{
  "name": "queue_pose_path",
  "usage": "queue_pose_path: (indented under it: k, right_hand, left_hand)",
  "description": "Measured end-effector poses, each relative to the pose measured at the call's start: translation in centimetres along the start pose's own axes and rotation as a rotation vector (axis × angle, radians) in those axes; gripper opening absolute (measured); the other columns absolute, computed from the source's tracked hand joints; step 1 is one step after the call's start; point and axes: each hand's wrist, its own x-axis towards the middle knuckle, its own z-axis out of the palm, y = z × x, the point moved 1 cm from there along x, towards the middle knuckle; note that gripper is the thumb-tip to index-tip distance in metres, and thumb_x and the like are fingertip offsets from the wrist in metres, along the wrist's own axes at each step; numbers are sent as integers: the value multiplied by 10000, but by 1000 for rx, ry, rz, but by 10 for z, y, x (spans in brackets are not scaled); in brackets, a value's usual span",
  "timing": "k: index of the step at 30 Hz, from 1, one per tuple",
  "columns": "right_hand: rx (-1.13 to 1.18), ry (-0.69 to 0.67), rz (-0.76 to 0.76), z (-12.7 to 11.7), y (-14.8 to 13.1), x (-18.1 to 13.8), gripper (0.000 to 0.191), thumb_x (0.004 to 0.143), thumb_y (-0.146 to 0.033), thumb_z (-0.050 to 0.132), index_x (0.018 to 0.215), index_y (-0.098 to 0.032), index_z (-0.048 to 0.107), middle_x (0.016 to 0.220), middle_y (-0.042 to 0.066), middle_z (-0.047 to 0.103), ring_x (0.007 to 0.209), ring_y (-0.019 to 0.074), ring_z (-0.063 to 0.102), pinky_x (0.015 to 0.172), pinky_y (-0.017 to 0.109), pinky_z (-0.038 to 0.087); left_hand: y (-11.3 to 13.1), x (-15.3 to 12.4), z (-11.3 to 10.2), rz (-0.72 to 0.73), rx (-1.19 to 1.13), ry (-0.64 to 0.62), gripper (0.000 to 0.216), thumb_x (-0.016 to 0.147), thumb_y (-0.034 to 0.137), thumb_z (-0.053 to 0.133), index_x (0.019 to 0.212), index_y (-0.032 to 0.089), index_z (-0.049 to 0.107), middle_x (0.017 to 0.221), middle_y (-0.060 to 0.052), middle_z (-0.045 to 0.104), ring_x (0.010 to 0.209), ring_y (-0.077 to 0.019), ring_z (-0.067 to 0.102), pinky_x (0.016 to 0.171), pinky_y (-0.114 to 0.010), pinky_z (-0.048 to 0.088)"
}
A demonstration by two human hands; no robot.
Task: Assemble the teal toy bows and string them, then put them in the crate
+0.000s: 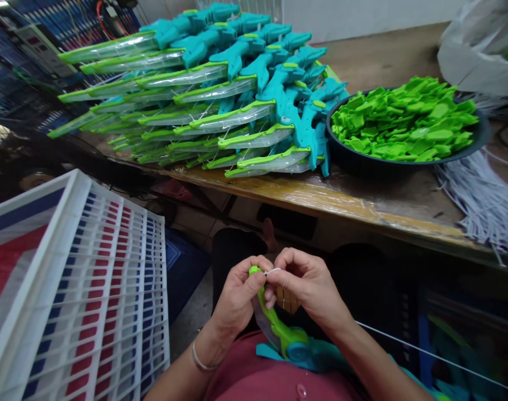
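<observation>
My left hand [239, 292] is closed around the tip of a green and clear toy sword [274, 326] that lies in my lap, its teal handle toward my body. My right hand [306, 284] pinches a thin white string [273, 271] at the sword's tip, right against my left thumb. Both hands meet just below the table edge. The string's far end is hidden in my fingers.
A wooden table [362, 206] carries a big stack of finished teal and green toy swords [220, 94], a dark bowl [354, 159] of green plastic parts, and a bundle of white strings [483, 206] at right. A white slatted crate [82, 289] stands at my left.
</observation>
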Motion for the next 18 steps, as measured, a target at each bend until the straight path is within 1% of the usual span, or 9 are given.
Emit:
queue_pose_path:
  k: [4, 8, 13, 15, 18]
  right_hand:
    - [-74, -1, -107, 0, 4, -1, 342, 794, -380, 855, 727, -186, 581, 630, -27, 682, 528, 170, 709, 514, 255, 611]
    - [-191, 18, -220, -3, 1, -3, 306, 840, -378, 821, 723, -175, 623, 697, -32, 642, 541, 147, 701, 517, 244, 619]
    - [-277, 11, -255, -2, -6, -10, 211, 973, -334, 662, 831, -177, 652, 787, -5, 635, 609, 127, 691, 604, 256, 641]
    - [-301, 30, -277, -1, -6, -12, 181, 990, -307, 629, 862, -182, 650, 815, -5, 613, 615, 115, 681, 598, 238, 636]
    - [-384, 77, -392, 1, -5, -14, 128, 991, -229, 607, 881, -185, 653, 926, 12, 602, 611, 84, 662, 578, 203, 620]
  left_hand:
    - [3, 1, -2, -56, -24, 1, 249, 836, 345, 805, 815, 141, 666, 773, 9, 533, 545, -70, 527, 477, -178, 491]
    - [-3, 1, -2, -35, 29, 55, 273, 897, 372, 742, 791, 149, 624, 706, 19, 527, 501, -67, 504, 442, -165, 448]
    - [-11, 1, -1, -23, 103, 130, 281, 964, 374, 662, 800, 147, 636, 609, 34, 504, 468, -69, 468, 434, -167, 424]
    - [-13, 1, 0, -30, 109, 153, 284, 962, 368, 666, 789, 146, 632, 608, 36, 505, 461, -65, 463, 423, -163, 417]
    - [-14, 2, -1, -41, 109, 160, 307, 955, 374, 675, 762, 142, 615, 607, 37, 512, 457, -61, 467, 419, -157, 414]
